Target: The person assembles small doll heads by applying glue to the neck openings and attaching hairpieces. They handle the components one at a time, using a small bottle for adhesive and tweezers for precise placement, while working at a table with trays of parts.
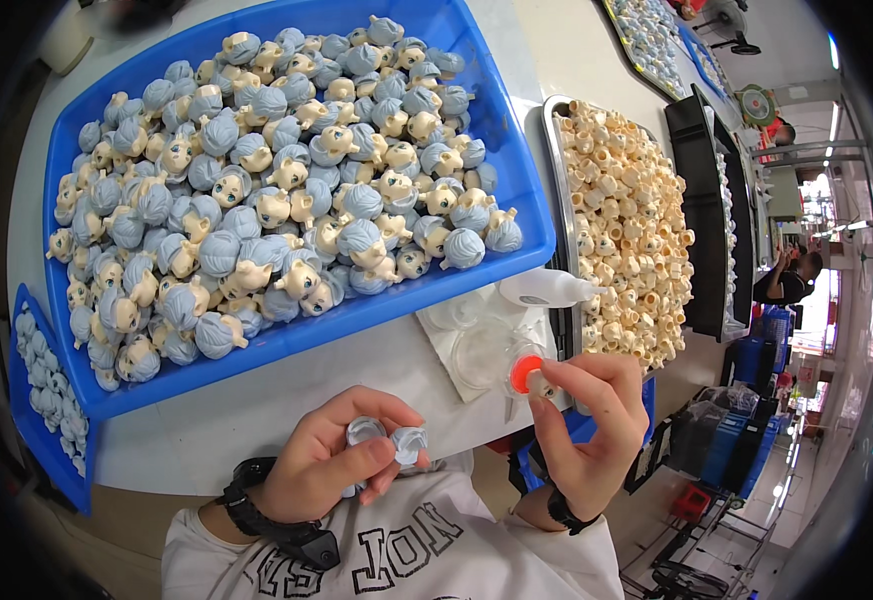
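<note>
Near the table's front edge, my left hand [327, 460] is closed around pale blue doll hair pieces [410, 445], whose hollow sides show. To its right, my right hand [597, 425] pinches a small cream doll face piece [543, 386] between thumb and fingertips. That piece is right beside a small clear jar with red-orange inside [526, 373]; whether they touch I cannot tell. Clear round dishes [480, 358] rest on a white sheet behind the jar. A white squeeze bottle [545, 288] lies beyond them, its nozzle pointing right.
A large blue tray [437, 300] heaped with blue-haired doll heads fills the table's left and middle. Right of it stands a metal tray [560, 160] of cream head pieces, then a black tray [697, 190]. A smaller blue tray [75, 488] holds hair pieces at far left. Another person [792, 278] is at the right.
</note>
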`<act>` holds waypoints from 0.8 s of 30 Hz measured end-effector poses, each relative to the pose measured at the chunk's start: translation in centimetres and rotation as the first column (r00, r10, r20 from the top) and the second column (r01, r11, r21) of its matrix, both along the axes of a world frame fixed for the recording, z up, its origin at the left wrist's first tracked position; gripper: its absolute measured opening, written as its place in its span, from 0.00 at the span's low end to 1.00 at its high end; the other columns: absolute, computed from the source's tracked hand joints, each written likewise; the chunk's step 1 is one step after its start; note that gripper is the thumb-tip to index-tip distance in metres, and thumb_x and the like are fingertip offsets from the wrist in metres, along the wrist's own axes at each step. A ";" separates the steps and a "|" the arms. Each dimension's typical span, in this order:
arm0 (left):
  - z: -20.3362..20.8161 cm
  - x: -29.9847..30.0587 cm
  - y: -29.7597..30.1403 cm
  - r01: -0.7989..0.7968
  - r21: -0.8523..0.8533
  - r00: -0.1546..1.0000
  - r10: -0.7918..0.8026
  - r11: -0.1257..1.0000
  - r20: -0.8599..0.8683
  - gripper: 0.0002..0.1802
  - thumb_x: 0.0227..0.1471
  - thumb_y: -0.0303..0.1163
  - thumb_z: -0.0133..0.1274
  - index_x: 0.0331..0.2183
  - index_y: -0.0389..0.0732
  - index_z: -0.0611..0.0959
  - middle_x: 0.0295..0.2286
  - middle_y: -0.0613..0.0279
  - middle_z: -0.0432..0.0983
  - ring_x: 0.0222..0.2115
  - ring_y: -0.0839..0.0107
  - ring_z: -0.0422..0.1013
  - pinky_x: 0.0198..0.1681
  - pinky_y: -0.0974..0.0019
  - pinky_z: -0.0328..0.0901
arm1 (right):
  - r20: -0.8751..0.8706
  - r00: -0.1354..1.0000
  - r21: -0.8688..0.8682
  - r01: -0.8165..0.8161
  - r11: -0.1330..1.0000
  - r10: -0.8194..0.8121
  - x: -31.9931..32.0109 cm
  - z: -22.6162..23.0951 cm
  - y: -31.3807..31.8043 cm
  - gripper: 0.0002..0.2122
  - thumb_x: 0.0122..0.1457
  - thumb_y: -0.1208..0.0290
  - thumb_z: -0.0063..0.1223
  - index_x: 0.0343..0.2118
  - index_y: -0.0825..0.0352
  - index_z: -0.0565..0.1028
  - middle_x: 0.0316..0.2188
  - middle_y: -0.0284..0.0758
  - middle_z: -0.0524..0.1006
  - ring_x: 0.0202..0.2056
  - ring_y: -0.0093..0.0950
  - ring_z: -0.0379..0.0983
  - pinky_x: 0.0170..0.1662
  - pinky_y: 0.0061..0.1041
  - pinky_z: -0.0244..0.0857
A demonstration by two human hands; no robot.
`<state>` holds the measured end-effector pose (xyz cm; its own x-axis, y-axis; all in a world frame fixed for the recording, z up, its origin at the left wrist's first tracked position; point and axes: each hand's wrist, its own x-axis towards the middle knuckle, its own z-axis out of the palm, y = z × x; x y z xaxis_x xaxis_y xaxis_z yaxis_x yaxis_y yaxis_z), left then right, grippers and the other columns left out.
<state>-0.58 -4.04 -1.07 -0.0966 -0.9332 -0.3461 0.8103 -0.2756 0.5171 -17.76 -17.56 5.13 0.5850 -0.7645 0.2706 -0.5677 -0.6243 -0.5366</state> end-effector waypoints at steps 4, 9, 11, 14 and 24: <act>0.2 0.2 -0.3 0.054 0.000 0.998 -0.054 0.999 -0.022 0.21 0.53 0.38 0.48 0.43 0.32 0.68 0.30 0.48 0.73 0.18 0.79 0.66 0.19 0.78 0.60 | -0.010 1.000 0.005 0.000 1.000 0.000 -0.1 -0.2 0.1 0.18 0.32 0.82 0.59 0.32 0.63 0.77 0.25 0.32 0.71 0.27 0.29 0.64 0.30 0.24 0.56; 0.1 0.1 0.2 0.047 0.037 0.999 -0.046 0.998 -0.025 0.20 0.51 0.36 0.49 0.42 0.31 0.69 0.29 0.50 0.73 0.18 0.79 0.65 0.18 0.78 0.60 | -0.009 1.000 0.007 0.003 1.000 -0.002 -0.1 -0.1 0.1 0.17 0.32 0.83 0.59 0.31 0.64 0.76 0.25 0.32 0.71 0.28 0.29 0.64 0.31 0.25 0.57; 0.0 0.1 0.2 0.026 0.037 1.000 -0.025 0.999 -0.019 0.19 0.51 0.34 0.50 0.41 0.31 0.70 0.28 0.52 0.72 0.18 0.79 0.65 0.18 0.78 0.60 | -0.009 1.000 0.027 0.018 0.999 -0.018 -0.2 -0.1 0.2 0.16 0.32 0.83 0.59 0.30 0.64 0.75 0.25 0.33 0.71 0.28 0.29 0.64 0.31 0.25 0.57; 0.4 0.1 0.1 0.020 0.036 1.000 -0.020 0.999 -0.003 0.17 0.49 0.31 0.50 0.40 0.31 0.70 0.28 0.54 0.71 0.18 0.79 0.66 0.18 0.78 0.60 | 0.036 0.999 0.018 0.036 0.999 -0.036 -0.5 -0.3 0.5 0.16 0.31 0.83 0.58 0.29 0.64 0.75 0.26 0.32 0.71 0.28 0.29 0.64 0.32 0.25 0.58; 0.2 0.1 0.2 -0.015 -0.008 0.996 0.016 1.000 0.092 0.18 0.45 0.23 0.52 0.41 0.32 0.71 0.28 0.63 0.68 0.19 0.83 0.64 0.22 0.79 0.59 | 0.362 0.906 0.086 -0.267 0.960 0.220 0.2 -1.0 2.3 0.18 0.31 0.83 0.60 0.32 0.64 0.76 0.27 0.32 0.73 0.24 0.26 0.66 0.28 0.22 0.57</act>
<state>-0.48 -3.84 -0.82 -0.0499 -0.9370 -0.3459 0.7634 -0.2591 0.5917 -17.58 -15.29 4.11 0.6452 -0.6525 0.3974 -0.1710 -0.6302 -0.7573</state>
